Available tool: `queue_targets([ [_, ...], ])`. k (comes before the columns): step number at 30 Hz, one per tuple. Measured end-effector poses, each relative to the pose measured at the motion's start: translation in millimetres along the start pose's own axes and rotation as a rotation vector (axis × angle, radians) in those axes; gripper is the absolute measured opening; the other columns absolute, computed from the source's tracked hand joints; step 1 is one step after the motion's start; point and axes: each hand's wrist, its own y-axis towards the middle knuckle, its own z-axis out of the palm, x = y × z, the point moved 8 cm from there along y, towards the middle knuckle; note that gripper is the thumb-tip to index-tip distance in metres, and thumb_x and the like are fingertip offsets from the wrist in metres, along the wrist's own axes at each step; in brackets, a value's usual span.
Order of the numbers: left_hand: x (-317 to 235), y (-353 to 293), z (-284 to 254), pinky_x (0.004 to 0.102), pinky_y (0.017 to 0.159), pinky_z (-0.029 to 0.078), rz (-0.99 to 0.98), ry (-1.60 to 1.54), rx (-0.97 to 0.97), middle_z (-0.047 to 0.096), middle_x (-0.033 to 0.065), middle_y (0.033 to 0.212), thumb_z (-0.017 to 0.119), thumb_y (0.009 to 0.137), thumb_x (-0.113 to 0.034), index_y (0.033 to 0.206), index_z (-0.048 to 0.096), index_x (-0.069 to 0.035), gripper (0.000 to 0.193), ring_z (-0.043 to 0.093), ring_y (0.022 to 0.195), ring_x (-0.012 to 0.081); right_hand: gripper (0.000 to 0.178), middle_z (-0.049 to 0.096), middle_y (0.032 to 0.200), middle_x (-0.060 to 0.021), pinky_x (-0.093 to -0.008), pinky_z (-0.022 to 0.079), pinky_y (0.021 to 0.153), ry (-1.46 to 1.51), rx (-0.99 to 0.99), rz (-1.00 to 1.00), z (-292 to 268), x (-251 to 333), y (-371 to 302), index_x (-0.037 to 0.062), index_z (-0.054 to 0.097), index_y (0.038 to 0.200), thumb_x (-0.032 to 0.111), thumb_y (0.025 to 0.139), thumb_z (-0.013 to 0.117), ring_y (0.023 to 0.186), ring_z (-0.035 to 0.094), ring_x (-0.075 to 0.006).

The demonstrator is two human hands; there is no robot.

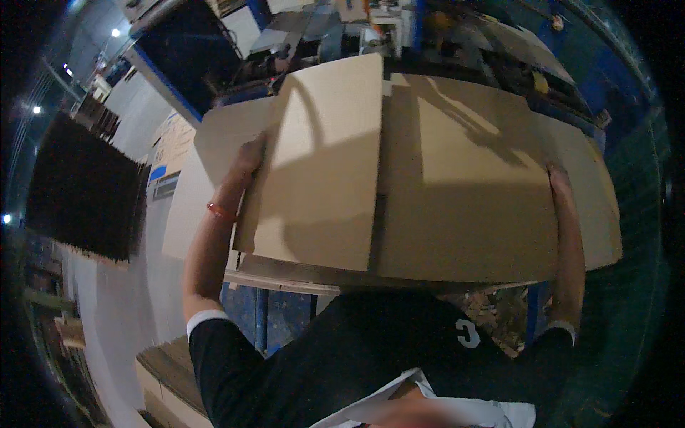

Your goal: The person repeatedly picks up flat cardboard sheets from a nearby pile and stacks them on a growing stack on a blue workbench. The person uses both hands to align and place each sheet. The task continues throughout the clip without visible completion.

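I record the left cardboard panel (325, 171) beside the right cardboard panel (471, 221), between both hands. My left hand's (250, 155) grip holds the outer left edge, presumably for control; the right hand (560, 181) meets the opposite edge (I cannot tell whether gripping).

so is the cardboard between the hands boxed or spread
Spread: broad cardboard panels show side by side between left hand and right hand.

Dark stack (82, 187) at left, machinery (330, 44) ahead, bright lamp (115, 33) upper left.
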Motion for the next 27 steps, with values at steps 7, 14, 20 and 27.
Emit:
queue_targets([
  [7,-29.8,-8.9,17.1,0.0454,0.085,0.041,0.263,0.215,-0.199,0.057,0.0268,0.105,0.040,0.093,-0.035,0.102,0.058,0.005,0.045,0.055,0.092,0.0445,0.048,0.060,0.104,-0.0185,-0.0379,0.041,0.083,-0.112,0.154,-0.327,9.2,-16.2,12.0,-0.0042,0.055,0.110,0.038,0.090,0.045,0.094,0.055,-0.0290],
  [14,5.8,6.6,14.4,0.0433,0.083,0.043,0.076,-0.058,-0.266,0.060,0.0271,0.096,0.039,0.093,-0.042,0.098,0.061,0.004,0.051,0.058,0.093,0.0397,0.038,0.060,0.086,-0.0125,-0.0323,0.042,0.074,-0.040,-0.090,-0.347,19.2,-34.8,27.1,-0.0055,0.059,0.093,0.030,0.092,0.046,0.078,0.053,-0.0223],
  [20,12.8,1.6,11.2,0.0376,0.076,0.045,-0.238,-0.122,-0.066,0.063,0.0222,0.093,0.048,0.087,-0.048,0.100,0.061,0.009,0.060,0.060,0.081,0.0317,0.036,0.059,0.084,-0.0065,-0.0303,0.040,0.069,-0.156,-0.135,-0.214,10.8,-30.9,23.9,-0.0047,0.060,0.092,0.028,0.093,0.046,0.074,0.049,-0.0184],
  [27,-12.6,-19.5,5.5,0.0327,0.071,0.046,-0.284,-0.140,-0.025,0.065,0.0118,0.088,0.056,0.084,-0.046,0.100,0.063,0.005,0.054,0.059,0.074,0.0201,0.034,0.060,0.086,-0.0096,-0.0312,0.040,0.074,-0.210,-0.131,-0.243,8.9,-19.6,10.8,-0.0041,0.060,0.096,0.027,0.092,0.047,0.079,0.050,-0.0186],
])
